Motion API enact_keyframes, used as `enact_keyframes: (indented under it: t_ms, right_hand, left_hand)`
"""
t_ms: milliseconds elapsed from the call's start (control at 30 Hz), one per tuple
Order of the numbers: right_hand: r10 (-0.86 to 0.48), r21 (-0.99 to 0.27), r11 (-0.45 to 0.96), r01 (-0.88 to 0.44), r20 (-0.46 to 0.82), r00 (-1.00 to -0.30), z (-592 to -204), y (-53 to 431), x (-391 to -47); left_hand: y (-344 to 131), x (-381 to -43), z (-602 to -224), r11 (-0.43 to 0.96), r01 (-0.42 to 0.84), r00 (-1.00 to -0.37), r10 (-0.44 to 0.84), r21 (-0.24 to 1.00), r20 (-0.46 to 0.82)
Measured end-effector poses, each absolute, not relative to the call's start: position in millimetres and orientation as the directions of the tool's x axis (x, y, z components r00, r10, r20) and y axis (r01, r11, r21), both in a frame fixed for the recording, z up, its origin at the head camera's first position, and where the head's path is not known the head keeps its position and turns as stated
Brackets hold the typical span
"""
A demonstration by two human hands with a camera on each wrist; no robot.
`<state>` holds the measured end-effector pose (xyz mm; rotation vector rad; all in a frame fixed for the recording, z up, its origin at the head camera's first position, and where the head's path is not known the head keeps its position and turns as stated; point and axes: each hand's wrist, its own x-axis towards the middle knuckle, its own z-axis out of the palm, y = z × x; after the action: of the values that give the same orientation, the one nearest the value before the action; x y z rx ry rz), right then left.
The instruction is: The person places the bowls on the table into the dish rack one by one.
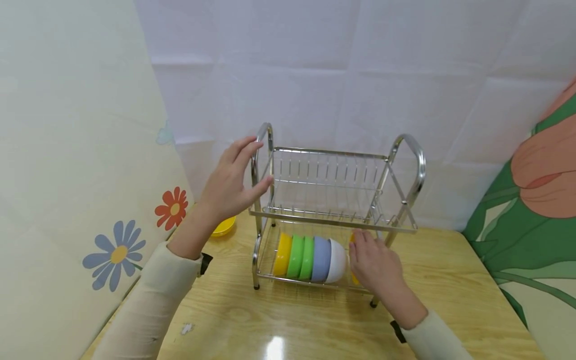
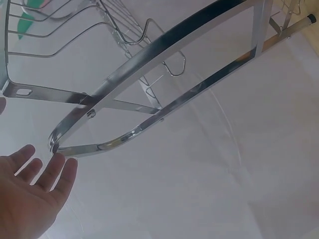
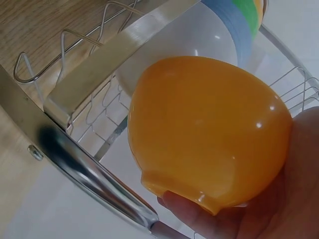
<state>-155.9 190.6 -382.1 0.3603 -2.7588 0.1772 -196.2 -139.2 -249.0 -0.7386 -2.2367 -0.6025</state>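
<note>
A two-tier metal dish rack (image 1: 333, 221) stands on the table. My right hand (image 1: 378, 262) grips an orange-yellow bowl (image 3: 209, 129) at the right end of the lower tier, fingers around its foot and side. Left of it stands a row of bowls on edge: white (image 1: 337, 261), blue (image 1: 321, 258), two green (image 1: 308, 257) and yellow (image 1: 282, 255). My left hand (image 1: 229, 185) is at the rack's upper left handle (image 2: 75, 149), its fingers spread and holding nothing. Whether the fingertips touch the handle I cannot tell.
A yellow dish (image 1: 224, 227), partly hidden behind my left forearm, sits on the wooden table (image 1: 225, 310) left of the rack. A white sheet (image 1: 315, 90) hangs behind. Flower-printed panels (image 1: 67, 150) stand at both sides. The rack's upper tier spans above the bowls.
</note>
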Motion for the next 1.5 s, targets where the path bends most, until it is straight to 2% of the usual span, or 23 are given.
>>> enact_keyframes:
  t_ms: [100,267,1000,1500]
  right_hand:
    - [-0.214,-0.075,0.964,-0.255,0.35,-0.912,-385,189,-159]
    - [-0.2,-0.087,0.966,-0.242,0.335,-0.921,-391,188,-164]
    - [-0.219,-0.116,0.956,-0.268,0.321,-0.921,-408,186,-181]
    - [-0.211,-0.189,0.949,-0.254,0.22,-0.952,-414,186,-187]
  left_hand:
    - [-138,-200,-248,0.74,0.639,-0.615,0.327,0.211,0.717]
    - [-135,-207,-246,0.729,0.65,-0.61,0.333,0.213,0.719]
    - [-126,-224,-242,0.754,0.595,-0.677,0.284,0.278,0.679]
    - [-120,-231,-239,0.782,0.54,-0.737,0.262,0.31,0.623]
